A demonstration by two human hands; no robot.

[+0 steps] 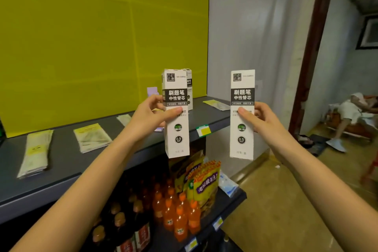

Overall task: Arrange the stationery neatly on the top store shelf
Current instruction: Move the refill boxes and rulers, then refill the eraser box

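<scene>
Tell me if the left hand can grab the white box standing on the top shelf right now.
Probably not yet. The left hand is already gripping a refill box, which also hangs in front of the standing box. It would have to set that box down first.

A third white box (189,88) stands mostly hidden behind the left-held refill box (176,112); its print is unreadable.

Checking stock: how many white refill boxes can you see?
3: one tall white cardboard refill box in the left hand, one in the right hand, one standing on the grey top shelf. Others may be hidden.
</scene>
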